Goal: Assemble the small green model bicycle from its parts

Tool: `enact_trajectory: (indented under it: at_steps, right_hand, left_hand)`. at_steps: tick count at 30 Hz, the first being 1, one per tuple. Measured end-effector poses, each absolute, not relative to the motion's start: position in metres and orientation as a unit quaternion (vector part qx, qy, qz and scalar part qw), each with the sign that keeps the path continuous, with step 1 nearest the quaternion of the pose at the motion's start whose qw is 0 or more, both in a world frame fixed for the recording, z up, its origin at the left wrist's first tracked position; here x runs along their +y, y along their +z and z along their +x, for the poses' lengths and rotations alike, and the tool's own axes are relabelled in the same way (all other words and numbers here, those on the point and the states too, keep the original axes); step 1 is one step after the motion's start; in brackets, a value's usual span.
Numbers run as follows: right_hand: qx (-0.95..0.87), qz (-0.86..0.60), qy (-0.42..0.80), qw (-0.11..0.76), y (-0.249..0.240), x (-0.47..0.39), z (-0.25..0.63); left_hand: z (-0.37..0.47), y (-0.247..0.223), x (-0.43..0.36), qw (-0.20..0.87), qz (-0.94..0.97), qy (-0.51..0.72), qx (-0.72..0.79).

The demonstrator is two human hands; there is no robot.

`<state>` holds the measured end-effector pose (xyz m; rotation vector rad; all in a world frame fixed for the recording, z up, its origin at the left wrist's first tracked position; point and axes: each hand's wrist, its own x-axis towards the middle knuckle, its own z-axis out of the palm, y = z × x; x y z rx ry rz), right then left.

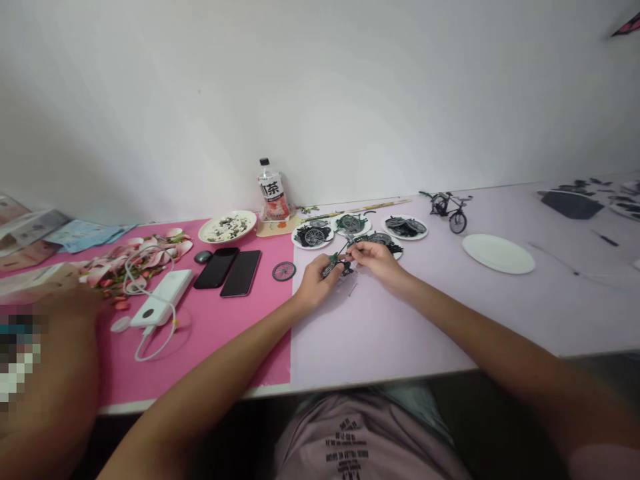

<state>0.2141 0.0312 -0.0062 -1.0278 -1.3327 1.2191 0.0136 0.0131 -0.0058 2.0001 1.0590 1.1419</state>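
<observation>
My left hand point(319, 279) is closed around a dark, partly built model bicycle point(344, 267), just above the lilac tabletop. My right hand point(374, 259) pinches at the upper part of the same model; whether a separate small part sits between those fingertips is too small to tell. Below the hands lies a thin metal pin-like piece point(353, 289). Just behind them, small white plates point(295, 244) carry black wheels and other parts. A loose black wheel point(284, 271) lies flat on the pink surface, left of my left hand. A finished-looking model bicycle point(450, 208) stands at the back right.
To the left are two phones point(241, 273), a white power bank point(163, 298) with a cable, a mouse point(203, 257), pink petals point(160, 248) and a bowl point(227, 227). A bottle point(273, 192) stands behind. An oval white plate point(499, 254) lies right. Another person's arm point(55, 373) reaches in at left.
</observation>
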Motion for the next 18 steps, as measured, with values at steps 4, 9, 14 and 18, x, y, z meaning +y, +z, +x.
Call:
enact_trajectory:
  at_steps: [4, 9, 14, 18]
  right_hand:
    - [-0.567, -0.426, 0.481, 0.515, -0.007, 0.032, 0.215]
    - [-0.621, -0.424, 0.365, 0.549, -0.003, 0.029, 0.212]
    - [-0.665, -0.431, 0.271, 0.546, 0.003, 0.017, 0.206]
    - [-0.683, -0.440, 0.233, 0.534, 0.005, 0.012, 0.204]
  left_hand:
    - [0.015, -0.006, 0.014, 0.306, 0.740, 0.442, 0.404]
    - [0.015, -0.008, 0.016, 0.291, 0.724, 0.455, 0.430]
    - [0.015, -0.010, 0.017, 0.278, 0.712, 0.461, 0.452]
    - [0.015, -0.009, 0.016, 0.282, 0.710, 0.464, 0.448]
